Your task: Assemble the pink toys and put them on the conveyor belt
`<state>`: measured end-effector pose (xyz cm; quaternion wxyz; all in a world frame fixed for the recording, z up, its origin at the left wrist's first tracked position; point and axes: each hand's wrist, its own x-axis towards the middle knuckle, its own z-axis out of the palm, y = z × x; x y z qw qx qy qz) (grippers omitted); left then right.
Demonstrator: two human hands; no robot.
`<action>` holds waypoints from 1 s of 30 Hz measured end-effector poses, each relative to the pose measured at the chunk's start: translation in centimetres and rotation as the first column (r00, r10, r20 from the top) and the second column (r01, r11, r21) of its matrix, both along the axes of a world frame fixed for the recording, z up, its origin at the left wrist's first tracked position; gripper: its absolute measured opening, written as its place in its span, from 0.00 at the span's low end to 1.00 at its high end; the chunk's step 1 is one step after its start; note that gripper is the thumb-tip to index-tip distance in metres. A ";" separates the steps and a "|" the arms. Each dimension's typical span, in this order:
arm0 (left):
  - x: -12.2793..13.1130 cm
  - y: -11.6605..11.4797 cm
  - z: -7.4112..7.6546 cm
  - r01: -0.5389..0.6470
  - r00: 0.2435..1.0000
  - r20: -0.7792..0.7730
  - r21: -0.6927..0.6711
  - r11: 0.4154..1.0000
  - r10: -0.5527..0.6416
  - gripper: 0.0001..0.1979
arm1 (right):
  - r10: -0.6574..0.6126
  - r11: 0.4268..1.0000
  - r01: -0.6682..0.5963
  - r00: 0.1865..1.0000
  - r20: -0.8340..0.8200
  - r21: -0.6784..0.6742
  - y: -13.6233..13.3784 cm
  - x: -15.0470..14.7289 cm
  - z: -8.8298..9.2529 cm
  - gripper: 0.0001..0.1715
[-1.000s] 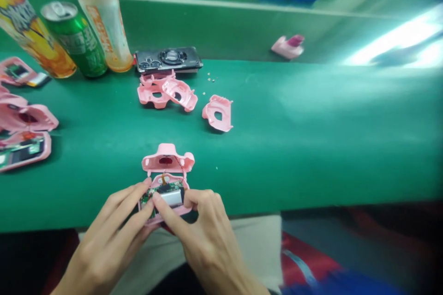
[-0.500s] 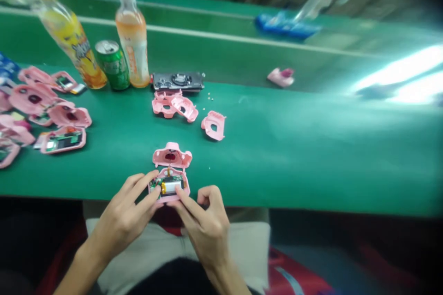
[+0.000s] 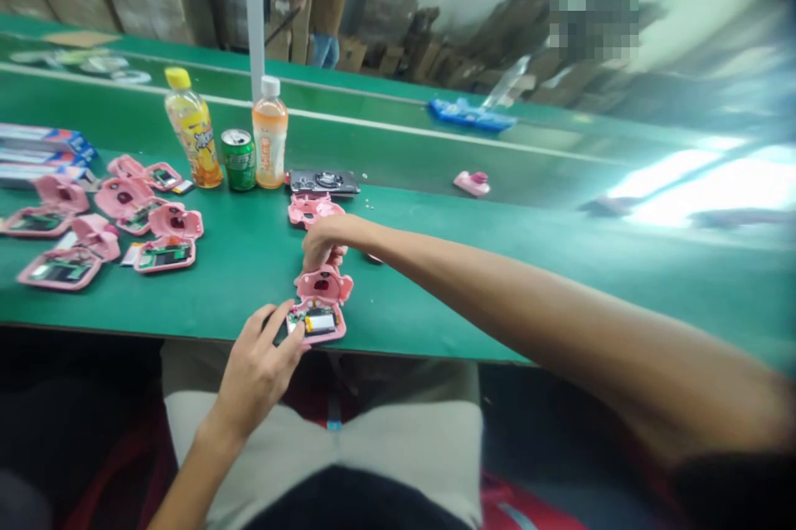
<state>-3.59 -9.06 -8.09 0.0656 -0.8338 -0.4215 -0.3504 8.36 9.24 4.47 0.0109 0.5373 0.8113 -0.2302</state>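
An opened pink plastic housing (image 3: 341,334) lies near the front edge of the table, its base showing a green circuit board and a silver battery pack (image 3: 322,323). My left hand (image 3: 264,356) grips the base's left side, thumb by the board and fingers along the rim. Beyond the base, the pink upper shell (image 3: 323,287) is tilted up with its inside facing me. My right hand (image 3: 323,244) reaches across from the right, bent down just behind that shell with fingers curled. What those fingers grip is hidden.
Several opened pink housings (image 3: 165,255) sit at the left, beside blue-and-white boxes (image 3: 43,150). A yellow-capped bottle (image 3: 197,140), a green can (image 3: 239,161), an orange drink bottle (image 3: 269,140) and a black device (image 3: 323,182) stand or lie behind. Loose pink shells (image 3: 304,211) lie beyond my right hand.
My right hand has left the battery and base and moved forward behind the upper shell. My left hand stays on the base. The camera view has tilted up.
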 end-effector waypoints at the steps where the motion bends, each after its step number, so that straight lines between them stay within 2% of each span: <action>1: 0.1 -0.2 -0.2 -0.015 0.999 0.033 -0.010 1.000 0.015 0.12 | 0.035 0.999 -0.033 0.998 0.049 -0.041 -0.4 0.0 0.0 0.25; 4: -0.1 -0.6 -0.6 0.020 0.984 0.179 -0.058 0.998 -0.009 0.12 | 0.190 0.965 -0.149 0.964 0.185 -0.216 -1.9 1.1 1.5 0.23; 5: -0.3 -0.7 -0.7 0.056 0.967 0.253 -0.080 0.995 -0.034 0.11 | 0.256 0.948 -0.216 0.954 0.156 -0.233 -2.4 1.7 2.1 0.21; 7: -1.0 -0.8 -0.8 0.139 0.901 0.427 -0.110 0.984 -0.080 0.10 | 0.385 0.910 -0.381 0.923 -0.009 -0.164 -3.7 2.7 3.3 0.13; 10: -1.8 -0.5 -1.1 0.206 0.748 0.659 -0.117 0.971 -0.079 0.07 | 0.513 0.850 -0.524 0.809 -0.287 0.042 -5.4 4.0 4.2 0.10; 12: -1.7 -0.1 -1.2 0.202 0.636 0.771 -0.117 0.972 -0.040 0.10 | 0.539 0.831 -0.550 0.757 -0.370 0.085 -6.2 4.5 4.5 0.11; 16: -0.2 1.3 -0.3 0.210 0.360 0.932 -0.126 0.969 0.043 0.15 | 0.580 0.800 -0.590 0.716 -0.389 0.109 -6.3 4.6 5.3 0.13; 18: 0.7 2.0 0.5 0.260 0.210 0.975 -0.122 0.958 0.067 0.14 | 0.598 0.792 -0.599 0.716 -0.360 0.122 -5.9 4.3 5.7 0.13; 20: 1.5 2.6 1.4 0.297 0.102 0.991 -0.113 0.948 0.087 0.14 | 0.594 0.798 -0.590 0.733 -0.330 0.126 -5.4 4.0 5.9 0.13; 22: 2.1 3.0 1.9 0.308 0.057 0.993 -0.114 0.945 0.101 0.14 | 0.560 0.824 -0.553 0.766 -0.316 0.120 -4.9 3.7 5.8 0.13; 26: 2.8 3.6 2.3 0.305 0.038 0.985 -0.170 0.937 0.167 0.10 | 0.486 0.873 -0.473 0.813 -0.321 0.123 -4.4 3.3 5.0 0.12; 28: 2.9 3.9 2.3 0.288 0.047 0.982 -0.188 0.939 0.182 0.07 | 0.490 0.871 -0.474 0.811 -0.320 0.131 -4.2 3.3 4.7 0.13; 30: 2.8 4.1 2.4 0.308 0.053 0.982 -0.187 0.933 0.180 0.13 | 0.511 0.858 -0.492 0.798 -0.319 0.145 -4.0 3.2 4.5 0.13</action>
